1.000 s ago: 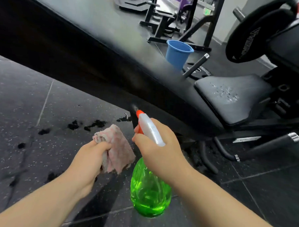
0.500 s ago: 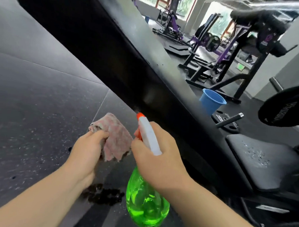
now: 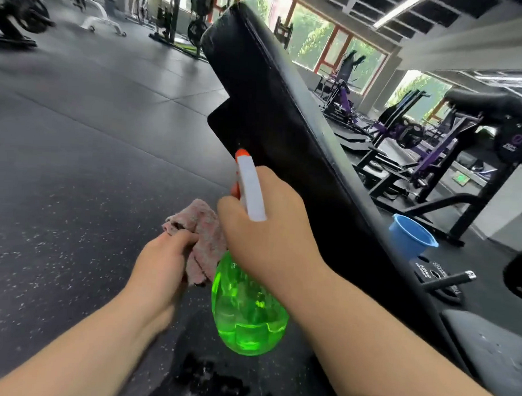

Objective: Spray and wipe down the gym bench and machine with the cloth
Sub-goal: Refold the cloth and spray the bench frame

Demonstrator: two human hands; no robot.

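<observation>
Room: gym with a dark speckled rubber floor; daylight from windows at 12 to 1 o'clock.
Floor, 6 o'clock: a dark wet patch at the bottom edge, below the bottle.
Left hand: 7 o'clock, fingers curled, gripping the bunched pink-grey cloth. The cloth is held in the air and touches no pad.
Right hand: centre, wrapped round the neck of the green spray bottle. The orange nozzle points toward 12 o'clock, close to the backrest. Cannot tell if the trigger is squeezed.
Backrest pad: black and inclined, running from 12 to 4 o'clock. No droplets can be made out on it.
Seat pad: 4 o'clock, with scattered droplets and no wipe marks.
Bucket: blue, 3 o'clock, on the floor beyond the gym bench.
Far: purple-framed machines at 2 o'clock.
Progress (judgement): early. The seat looks sprayed but unwiped, and the backrest is the current spray target. Wiping both pads and the whole machine is left.
</observation>
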